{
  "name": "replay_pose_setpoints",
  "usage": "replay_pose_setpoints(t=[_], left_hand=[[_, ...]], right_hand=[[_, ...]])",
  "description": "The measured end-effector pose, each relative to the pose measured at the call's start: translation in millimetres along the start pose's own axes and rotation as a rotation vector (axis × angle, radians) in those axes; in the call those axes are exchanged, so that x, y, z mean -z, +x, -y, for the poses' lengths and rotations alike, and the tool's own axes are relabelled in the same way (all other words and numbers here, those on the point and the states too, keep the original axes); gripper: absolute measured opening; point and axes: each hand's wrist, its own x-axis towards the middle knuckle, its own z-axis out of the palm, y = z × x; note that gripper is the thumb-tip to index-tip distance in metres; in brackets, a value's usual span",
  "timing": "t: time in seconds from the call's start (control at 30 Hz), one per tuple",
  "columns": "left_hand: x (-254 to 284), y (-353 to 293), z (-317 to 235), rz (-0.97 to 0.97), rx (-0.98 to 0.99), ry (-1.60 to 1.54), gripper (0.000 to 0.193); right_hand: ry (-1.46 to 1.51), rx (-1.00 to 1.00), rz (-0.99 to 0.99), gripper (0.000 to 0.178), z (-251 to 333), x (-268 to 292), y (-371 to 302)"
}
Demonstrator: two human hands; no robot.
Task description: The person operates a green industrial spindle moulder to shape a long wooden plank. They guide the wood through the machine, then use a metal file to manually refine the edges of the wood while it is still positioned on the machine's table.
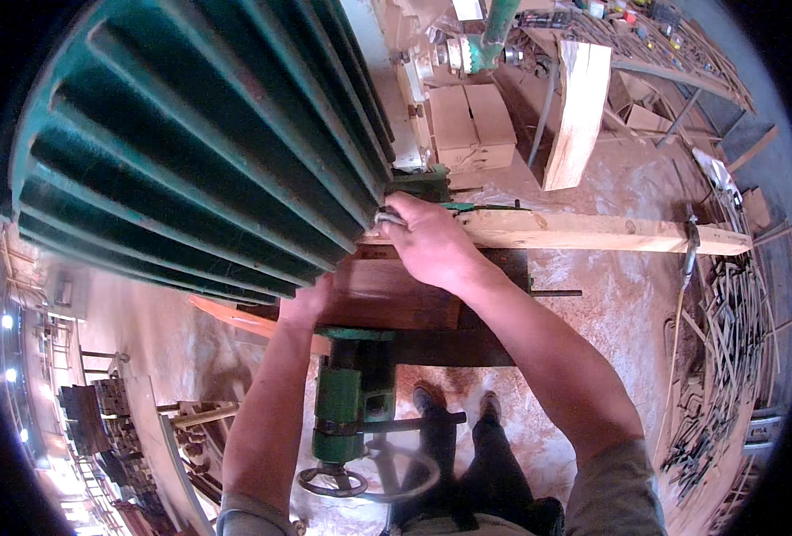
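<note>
A large green ribbed metal casting (208, 143) of a machine fills the upper left. My right hand (424, 234) is closed at the casting's lower right corner, around a small greyish piece too small to make out. Below that corner is my left hand (308, 297), its fingers out of sight behind the casting's edge. Beside the left hand lies a reddish-brown wooden surface (396, 295). A long pale wooden beam (610, 232) runs to the right from behind my right hand.
Under the hands stands a green machine part (339, 393) with a handwheel (414, 482) near my legs. Cardboard boxes (472, 129) and a pale plank (579, 116) are at the back. Thin wood strips (726, 357) pile up at right; stacked timber (101, 438) is at left.
</note>
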Motion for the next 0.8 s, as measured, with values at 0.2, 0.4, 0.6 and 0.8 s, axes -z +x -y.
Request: replay_pose_setpoints(t=[0.2,0.4,0.6,0.8], left_hand=[[5,2,-16,0.032,0.177,-0.211,0.014],[2,5,-9,0.048,0.173,-0.363,0.01],[16,5,-35,0.238,0.256,0.035,0.019],[13,-10,-11,0.235,0.049,0.238,0.025]], right_hand=[[0.851,-0.467,0.288,0.015,33,8,-4],[0.875,-0.627,0.322,0.015,42,5,3],[1.049,-0.759,0.277,0.017,49,1,0],[1.302,-0.729,0.154,0.018,51,-23,-7]])
